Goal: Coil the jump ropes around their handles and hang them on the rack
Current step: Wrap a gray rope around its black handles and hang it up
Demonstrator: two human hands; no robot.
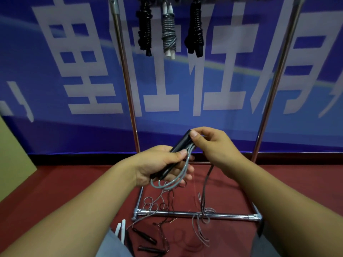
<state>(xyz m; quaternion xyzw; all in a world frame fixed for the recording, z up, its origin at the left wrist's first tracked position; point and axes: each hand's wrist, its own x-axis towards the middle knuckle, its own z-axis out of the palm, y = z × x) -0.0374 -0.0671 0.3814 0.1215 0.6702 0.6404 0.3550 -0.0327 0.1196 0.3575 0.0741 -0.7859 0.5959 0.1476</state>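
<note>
My left hand (159, 166) grips a pair of black jump rope handles (182, 143) held together, pointing up and away. A few loops of grey rope (171, 182) hang beside them below my fingers. My right hand (211, 145) pinches the rope against the upper end of the handles, and a dark strand (207, 184) drops from it to the floor. Three coiled ropes hang from the top of the metal rack (128, 86): a black one (144, 28), a grey one with white handles (168, 32) and another black one (195, 28).
Loose ropes lie tangled on the red carpet around the rack's lower bar (194, 214). White handles (120, 229) and several dark handles (146, 236) lie near my knees. A blue banner (222, 89) with large white characters covers the wall behind.
</note>
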